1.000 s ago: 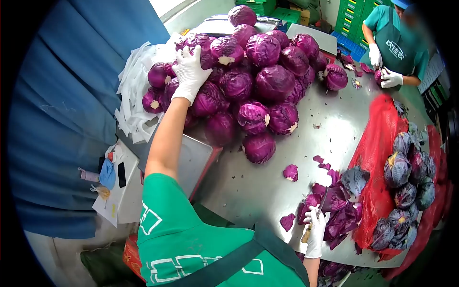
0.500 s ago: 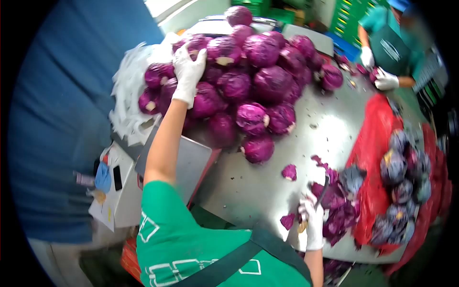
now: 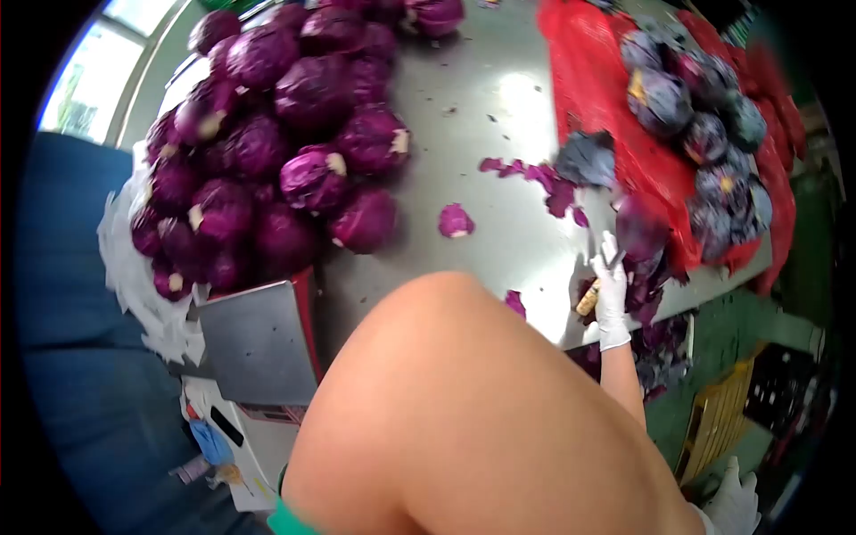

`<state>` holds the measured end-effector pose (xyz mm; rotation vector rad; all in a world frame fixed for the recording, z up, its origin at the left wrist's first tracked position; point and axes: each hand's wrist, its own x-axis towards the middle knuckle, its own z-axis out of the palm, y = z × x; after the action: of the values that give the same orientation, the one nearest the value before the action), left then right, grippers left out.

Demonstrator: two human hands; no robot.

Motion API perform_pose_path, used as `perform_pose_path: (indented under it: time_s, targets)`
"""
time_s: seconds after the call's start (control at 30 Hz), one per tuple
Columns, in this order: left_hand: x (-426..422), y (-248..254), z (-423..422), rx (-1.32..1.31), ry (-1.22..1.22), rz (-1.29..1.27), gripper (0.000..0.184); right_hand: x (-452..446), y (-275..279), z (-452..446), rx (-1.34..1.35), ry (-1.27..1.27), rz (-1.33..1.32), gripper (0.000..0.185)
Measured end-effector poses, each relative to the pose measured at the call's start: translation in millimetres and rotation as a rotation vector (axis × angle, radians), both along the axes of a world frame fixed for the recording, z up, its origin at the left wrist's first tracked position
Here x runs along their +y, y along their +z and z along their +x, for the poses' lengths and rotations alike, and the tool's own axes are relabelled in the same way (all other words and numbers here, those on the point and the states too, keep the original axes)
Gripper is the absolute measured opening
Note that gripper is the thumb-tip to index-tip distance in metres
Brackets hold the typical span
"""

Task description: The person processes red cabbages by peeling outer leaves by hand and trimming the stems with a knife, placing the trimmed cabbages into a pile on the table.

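My right hand (image 3: 612,294), in a white glove, is closed round a knife (image 3: 587,298) with a tan handle; its dark blade points up past the fingers. Just beyond the fingers is a blurred purple cabbage (image 3: 642,227), beside loose purple leaves (image 3: 644,294) at the table edge. Across the front of the view runs my bare left forearm, partly hiding the table. My left hand (image 3: 733,501), also gloved, is low at the right, past the table edge, fingers apart and holding nothing visible. A large heap of red cabbages (image 3: 241,143) lies on the left.
A metal table (image 3: 473,89) carries the heap and scattered leaf scraps (image 3: 456,221). Several duller cabbages (image 3: 660,102) lie on a red mesh bag (image 3: 580,71) at the right. A flat-topped scale (image 3: 259,343) stands at lower left. Below the table edge are discarded leaves (image 3: 664,348) and a yellow pallet (image 3: 713,419).
My left hand has left the cabbage heap and swung across to the lower right. The view has turned rightward. A blurred cabbage now shows beside my right hand, which still holds the knife.
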<state>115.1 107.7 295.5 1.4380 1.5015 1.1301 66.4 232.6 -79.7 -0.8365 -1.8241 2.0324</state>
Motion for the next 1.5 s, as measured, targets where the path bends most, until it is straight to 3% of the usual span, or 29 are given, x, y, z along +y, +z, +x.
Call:
perform_pose_path:
  time_s: [0.13, 0.17, 0.2, 0.23, 0.27, 0.3, 0.4, 0.43, 0.5, 0.53, 0.57, 0.63, 0.67, 0.7, 0.73, 0.8, 0.9, 0.97, 1.07, 1.1, 1.17, 1.27, 1.3, 1.33, 1.37, 1.4, 1.43, 1.47, 1.5]
  targets:
    - [-6.4, 1.9, 11.6, -0.052, -0.102, -0.044, 0.036, 44.9, 17.9, 72.8, -0.011, -0.351, 0.075, 0.055]
    - [-8.5, 2.5, 14.1, -0.054, -0.123, -0.06, 0.035, 53.1, 15.2, 86.8, -0.05, -0.394, 0.194, 0.052]
    - [-10.0, 2.9, 16.5, -0.058, -0.141, -0.077, 0.033, 60.9, 11.4, 94.7, -0.209, -0.487, 0.074, 0.048]
    - [-12.2, 5.1, 17.6, -0.066, -0.16, -0.096, 0.032, 54.9, 18.9, 96.4, -0.128, -0.452, 0.169, 0.049]
    - [-13.8, 7.1, 20.1, -0.072, -0.174, -0.121, 0.031, 41.6, 23.0, 92.5, -0.042, -0.412, 0.263, 0.049]
    - [-15.2, 9.0, 22.0, -0.075, -0.188, -0.142, 0.029, 13.2, 43.9, 76.2, -0.052, -0.361, 0.164, 0.043]
    - [-17.1, 10.6, 8.4, 0.01, -0.229, -0.176, 0.026, -62.3, 25.9, 28.1, 0.309, 0.179, 0.039, 0.034]
    - [-13.8, 1.3, 7.5, 0.014, -0.249, -0.156, 0.024, -87.4, 70.4, 17.1, -0.24, 0.395, -0.049, 0.03]
    - [-20.2, -7.0, 10.7, 0.029, -0.233, -0.07, 0.026, -150.7, 21.1, -15.4, -0.187, 0.668, 0.026, 0.034]
    - [-22.9, -7.9, 8.2, 0.137, -0.185, -0.056, 0.026, -159.1, 37.4, -8.8, -0.219, 0.618, 0.026, 0.034]
    - [-24.5, -9.7, 5.3, 0.255, -0.114, -0.041, 0.026, -166.0, 69.6, -9.9, -0.225, 0.732, -0.187, 0.031]
    - [-24.4, -17.1, 8.9, 0.339, 0.025, 0.012, 0.023, -173.7, 30.7, -14.1, -0.017, 0.836, -0.248, 0.035]
    - [-19.4, -25.1, 20.9, 0.331, 0.137, 0.053, 0.022, -180.3, -23.1, -23.3, 0.186, 0.834, -0.106, 0.041]
    - [-14.2, -34.9, 30.8, 0.325, 0.212, 0.085, 0.021, -162.3, -15.1, -15.8, 0.177, 0.731, -0.065, 0.046]
    - [-14.5, -24.0, 20.4, 0.302, 0.106, 0.037, 0.024, -138.2, 11.6, -11.1, 0.207, 0.799, -0.053, 0.046]
    - [-14.9, -5.0, 1.7, 0.252, -0.101, -0.068, 0.031, -90.5, 59.7, 6.8, -0.276, 0.453, -0.103, 0.048]
    - [-12.1, 0.9, 10.6, 0.238, -0.154, 0.025, 0.036, -38.8, 19.8, 48.0, 0.033, 0.112, -0.032, 0.052]
    - [-9.3, -1.9, 4.3, 0.3, -0.101, 0.017, 0.04, -1.9, -0.6, 82.0, -0.071, -0.112, 0.16, 0.044]
    - [-7.7, -22.4, -32.8, 0.478, 0.037, 0.05, 0.041, 82.5, -54.8, 150.5, 0.005, -0.452, -0.032, 0.04]
    - [-5.0, -29.1, -40.3, 0.52, 0.024, 0.099, 0.042, 62.8, 0.0, 129.3, 0.09, -0.593, -0.011, 0.054]
    - [8.8, -54.0, -60.2, 0.539, -0.001, 0.225, 0.041, 62.1, 27.3, 131.8, 0.073, -0.694, -0.018, 0.056]
    - [47.3, -162.4, -167.1, 0.398, 0.303, 0.205, 0.04, 52.9, 52.2, 120.8, 0.035, -0.653, 0.042, 0.051]
    - [54.2, -203.6, -209.2, 0.435, 0.45, 0.126, 0.04, 57.6, 34.1, 119.0, 0.087, -0.652, 0.005, 0.048]
    - [48.7, -234.0, -256.8, 0.684, 0.506, 0.037, 0.053, 47.5, 46.5, 103.0, 0.174, -0.597, -0.084, 0.046]
    - [40.4, -287.1, -293.6, 0.831, 0.653, -0.117, 0.063, 41.8, 52.8, 91.2, 0.117, -0.468, -0.023, 0.044]
    - [32.9, -307.0, -308.9, 0.887, 0.788, -0.362, 0.074, 40.2, 47.6, 78.7, 0.116, -0.398, 0.048, 0.044]
    - [22.9, -334.0, -326.4, 0.839, 0.806, -0.422, 0.081, 31.3, 49.5, 61.8, 0.16, -0.369, -0.196, 0.042]
    - [21.7, -352.9, -333.7, 0.792, 0.825, -0.483, 0.088, 31.1, 40.0, 42.0, 0.308, -0.318, -0.043, 0.044]
    - [27.3, -355.6, -323.2, 0.707, 0.766, -0.592, 0.087, 33.2, 22.5, 39.2, 0.124, -0.284, -0.045, 0.047]
